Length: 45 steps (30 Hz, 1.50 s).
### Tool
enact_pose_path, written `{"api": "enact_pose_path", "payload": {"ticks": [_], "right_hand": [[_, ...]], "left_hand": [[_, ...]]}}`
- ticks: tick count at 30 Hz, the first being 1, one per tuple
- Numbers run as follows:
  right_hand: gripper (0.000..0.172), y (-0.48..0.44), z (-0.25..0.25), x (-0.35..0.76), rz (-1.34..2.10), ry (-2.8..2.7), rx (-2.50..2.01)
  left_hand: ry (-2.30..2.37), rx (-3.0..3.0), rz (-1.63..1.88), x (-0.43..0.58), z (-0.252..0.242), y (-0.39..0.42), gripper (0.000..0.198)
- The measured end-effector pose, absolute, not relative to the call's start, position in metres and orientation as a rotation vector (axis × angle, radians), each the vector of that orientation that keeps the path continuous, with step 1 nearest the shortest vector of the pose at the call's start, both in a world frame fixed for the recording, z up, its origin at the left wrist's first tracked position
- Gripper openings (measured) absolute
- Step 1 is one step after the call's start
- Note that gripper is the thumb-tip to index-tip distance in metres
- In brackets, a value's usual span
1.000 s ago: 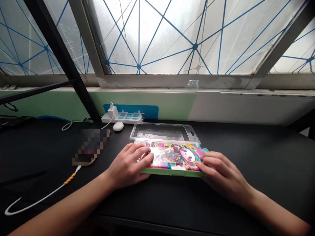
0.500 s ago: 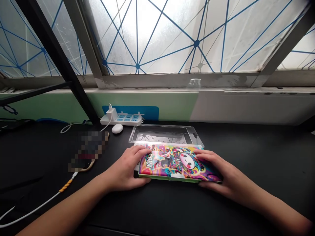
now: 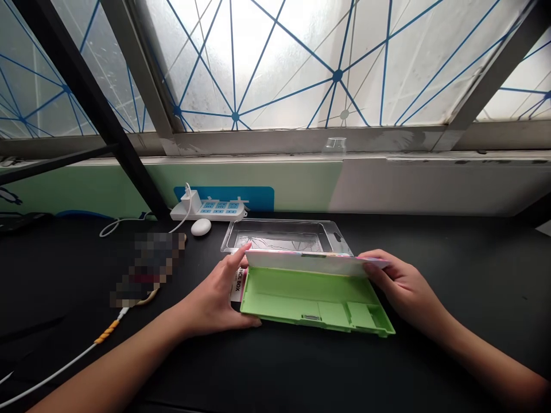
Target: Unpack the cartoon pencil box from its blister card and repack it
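Note:
A green pencil box (image 3: pixel 314 301) lies open on the black desk (image 3: pixel 451 275), its green tray showing several compartments. Its lid (image 3: pixel 310 263) stands raised, white underside towards me. My left hand (image 3: pixel 215 292) grips the box's left end, fingers touching the lid's left corner. My right hand (image 3: pixel 398 284) holds the lid's right edge, fingers curled round it. A paper label (image 3: pixel 236 284) printed with letters sticks out under the box beside my left hand.
A clear plastic packaging tray (image 3: pixel 282 235) lies just behind the box. Further left are a white power strip (image 3: pixel 210 210) with a plugged charger, a small white oval object (image 3: pixel 201 227), a blurred-out item (image 3: pixel 148 267) and a white cable (image 3: pixel 86 350). The window sill runs behind.
The colourful lid, closed and flat a second ago, has been swung up and back, exposing the green inside. The box slid slightly towards me and to the right.

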State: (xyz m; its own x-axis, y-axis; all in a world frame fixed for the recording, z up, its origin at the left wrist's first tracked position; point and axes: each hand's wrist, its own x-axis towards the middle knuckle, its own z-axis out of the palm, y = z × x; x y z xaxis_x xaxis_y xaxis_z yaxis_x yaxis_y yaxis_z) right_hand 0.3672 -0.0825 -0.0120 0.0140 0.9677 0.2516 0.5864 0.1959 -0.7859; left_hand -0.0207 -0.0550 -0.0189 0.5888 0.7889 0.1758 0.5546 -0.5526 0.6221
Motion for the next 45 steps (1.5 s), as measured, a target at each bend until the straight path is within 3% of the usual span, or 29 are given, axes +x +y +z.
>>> {"api": "enact_pose_path", "payload": {"ticks": [3,7,10,14,17,20,26,32,37,40,45], "right_hand": [[0.04,-0.082,-0.015,0.366,0.729,-1.567,-1.458],[0.036,-0.083,-0.015,0.369,0.654,-1.58,-1.462],[0.035,-0.084,-0.008,0.372,0.66,-1.706,-1.446],[0.038,-0.085,0.001,0.378,0.605,-1.925,-1.274],[0.049,-0.086,0.001,0.383,0.646,-2.032,-1.166],[0.058,-0.088,-0.004,0.383,0.598,-2.091,-1.201],[0.039,-0.092,-0.009,0.374,0.557,-1.898,-1.394],[0.044,-0.094,-0.008,0.367,0.827,-1.755,-1.554],[0.041,-0.084,-0.01,0.372,0.715,-1.936,-1.585],[0.043,-0.08,-0.011,0.373,0.575,-1.976,-1.607],[0.038,-0.079,-0.013,0.372,0.348,-2.037,-1.571]], "left_hand": [[1.106,2.269,0.585,-0.023,-0.02,-0.054,0.142],[1.163,2.226,0.605,-0.025,-0.022,-0.053,0.134],[1.163,2.238,0.643,-0.025,-0.023,-0.052,0.113],[1.149,2.341,0.687,-0.021,-0.017,-0.049,0.062],[1.184,2.38,0.708,-0.017,-0.011,-0.05,0.049],[1.238,2.367,0.69,-0.016,-0.009,-0.052,0.051],[1.141,2.365,0.647,-0.015,-0.004,-0.052,0.058],[1.129,2.424,0.487,-0.01,0.005,-0.053,0.034],[1.237,2.428,0.574,-0.012,-0.001,-0.053,0.033],[1.315,2.364,0.621,-0.015,-0.006,-0.054,0.042],[1.266,2.367,0.57,-0.017,-0.009,-0.054,0.082]]}}
